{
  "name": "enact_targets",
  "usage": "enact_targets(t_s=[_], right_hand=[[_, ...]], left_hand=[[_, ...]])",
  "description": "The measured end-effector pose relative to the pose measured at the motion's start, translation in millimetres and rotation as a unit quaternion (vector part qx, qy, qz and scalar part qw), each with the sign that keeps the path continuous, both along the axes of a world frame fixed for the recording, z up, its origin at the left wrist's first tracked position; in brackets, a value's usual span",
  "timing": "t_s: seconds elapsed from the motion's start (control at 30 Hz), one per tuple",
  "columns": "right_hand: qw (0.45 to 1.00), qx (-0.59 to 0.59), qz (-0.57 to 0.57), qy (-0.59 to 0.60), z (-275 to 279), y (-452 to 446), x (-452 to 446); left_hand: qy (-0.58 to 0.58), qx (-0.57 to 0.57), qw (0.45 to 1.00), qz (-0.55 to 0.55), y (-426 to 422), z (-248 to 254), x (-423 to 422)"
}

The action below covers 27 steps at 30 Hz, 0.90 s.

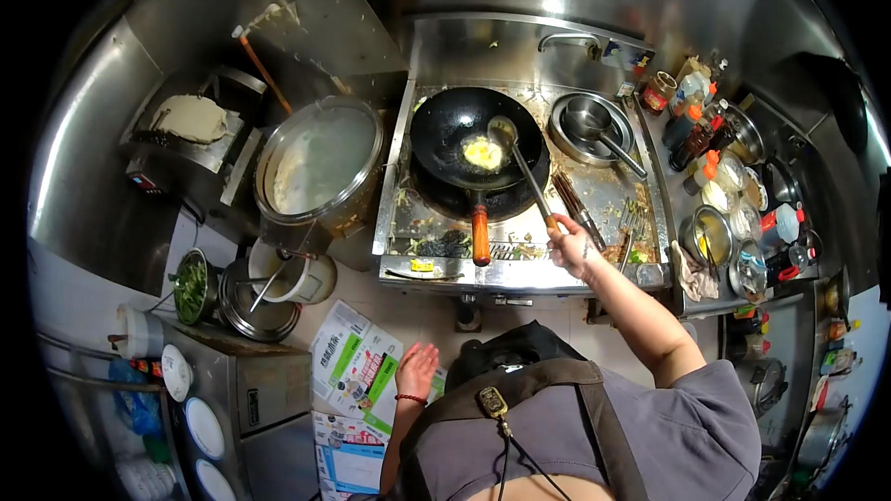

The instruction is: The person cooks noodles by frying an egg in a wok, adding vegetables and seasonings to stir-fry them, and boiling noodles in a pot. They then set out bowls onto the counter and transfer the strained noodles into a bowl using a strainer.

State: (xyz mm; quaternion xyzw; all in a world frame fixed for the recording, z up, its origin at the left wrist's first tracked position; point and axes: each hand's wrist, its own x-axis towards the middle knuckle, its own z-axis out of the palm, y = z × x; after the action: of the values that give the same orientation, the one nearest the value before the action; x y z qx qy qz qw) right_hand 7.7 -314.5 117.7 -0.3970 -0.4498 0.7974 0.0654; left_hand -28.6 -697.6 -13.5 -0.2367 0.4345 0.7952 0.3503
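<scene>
My right hand (574,246) is closed around the wooden end of a long-handled ladle (534,181). The ladle's bowl rests inside a black wok (445,134), beside a small heap of yellow and white egg (484,153). The wok sits on the stove (399,223), its wooden handle (480,234) pointing towards me, with no hand on it. My left hand (418,371) hangs low by my side, a red bead bracelet at the wrist. Its fingers are stretched out and it holds nothing.
Left of the stove stands a large steaming pot (325,162). A steel pan with a dipper (589,116) lies at the stove's back right. Bottles (691,139) and bowls (705,237) crowd the right counter. Printed cardboard (357,362) covers part of the floor.
</scene>
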Motion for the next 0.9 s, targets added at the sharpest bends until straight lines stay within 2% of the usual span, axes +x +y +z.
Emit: enact_targets(t_s=[0.1, 0.23, 0.37, 0.43, 0.63, 0.7, 0.8, 0.9], right_hand=[[0.994, -0.106, -0.01, 0.034, 7.4, -29.2, -5.4], [0.993, -0.095, -0.009, 0.068, 14.6, -12.8, -1.7], [0.993, 0.114, 0.031, 0.005, 22.0, 9.1, 10.1], [0.983, 0.176, 0.039, -0.027, 29.2, 20.2, 12.3], [0.968, 0.24, 0.06, -0.037, 32.8, 34.2, 17.8], [0.946, 0.305, 0.08, -0.07, 34.6, 37.0, 12.2], [0.931, 0.342, 0.11, -0.068, 17.3, 47.3, -4.7], [0.946, 0.287, 0.122, -0.084, 11.0, 49.3, -10.5]], left_hand=[[-0.004, 0.004, 1.0, 0.006, 0.9, -1.8, -0.5], [0.006, 0.01, 1.0, -0.004, 6.4, 2.8, -1.8], [0.001, 0.006, 1.0, -0.002, 9.2, 2.4, -1.6], [-0.003, -0.003, 1.0, -0.002, 7.3, 1.3, -1.0], [-0.009, -0.001, 1.0, -0.02, 2.3, -3.3, -4.1], [-0.003, -0.014, 1.0, -0.014, 1.9, -7.5, -6.4], [0.0, -0.013, 1.0, -0.013, 4.5, -5.4, -8.5], [0.015, -0.011, 1.0, -0.009, 6.7, -2.6, -10.9]])
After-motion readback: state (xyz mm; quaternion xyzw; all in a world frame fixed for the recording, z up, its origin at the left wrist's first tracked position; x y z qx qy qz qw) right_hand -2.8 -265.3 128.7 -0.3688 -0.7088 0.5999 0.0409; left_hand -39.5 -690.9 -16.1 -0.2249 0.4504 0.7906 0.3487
